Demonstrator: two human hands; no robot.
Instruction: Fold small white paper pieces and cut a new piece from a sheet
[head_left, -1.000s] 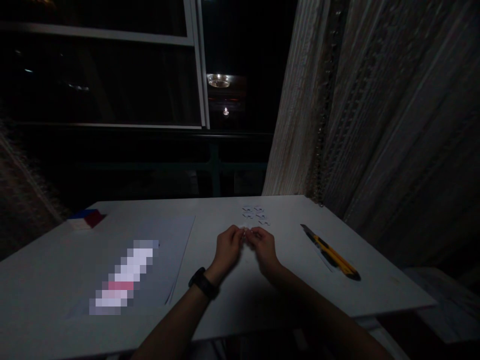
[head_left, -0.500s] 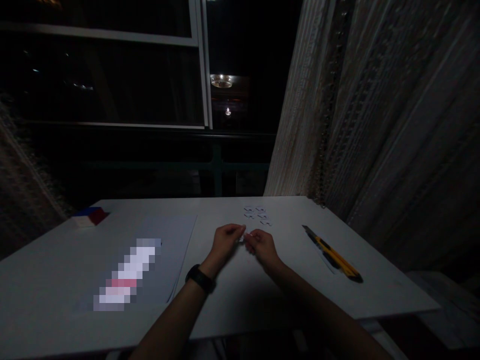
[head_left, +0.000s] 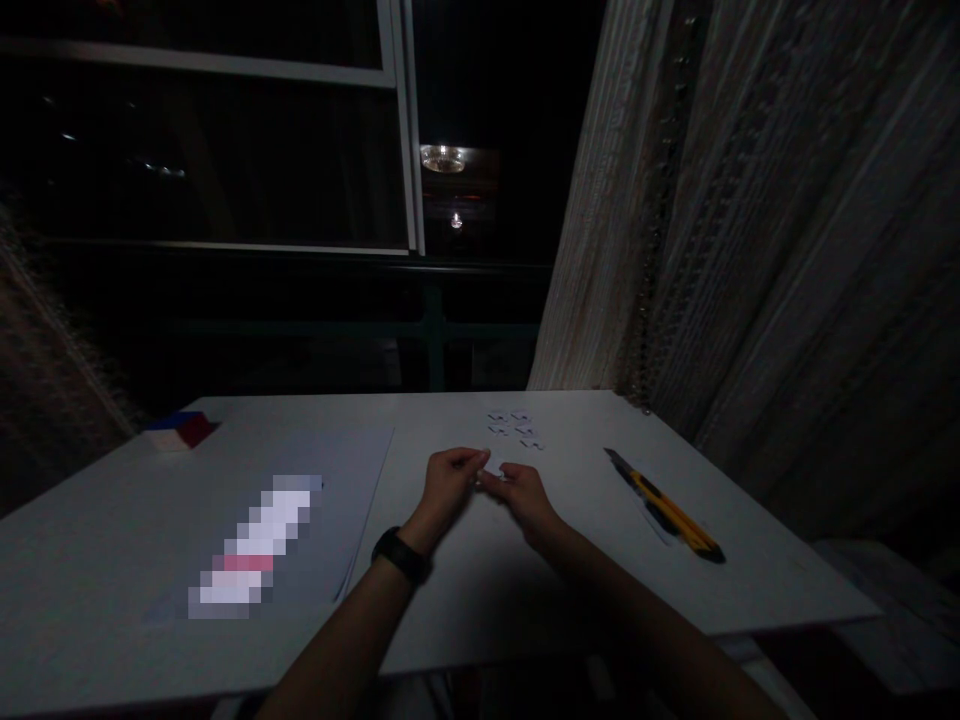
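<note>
Both my hands meet over the middle of a white table (head_left: 765, 585) in dim light. My left hand (head_left: 446, 485), with a dark watch on its wrist, curls its fingers toward my right hand (head_left: 521, 497). Their fingertips pinch a tiny pale paper piece (head_left: 491, 467) between them. Just beyond the hands lie several small white cut paper pieces (head_left: 516, 428) in a loose cluster.
A yellow and black utility knife (head_left: 664, 505) lies on the table to the right. A large white sheet (head_left: 352, 470) with a blurred patch covers the left half. A small red and blue block (head_left: 178, 430) sits at the far left corner. A curtain hangs right; a dark window is behind.
My hands stay together over the same spot. The right hand has slid slightly left and down, and the fingertips have shifted on the small piece.
</note>
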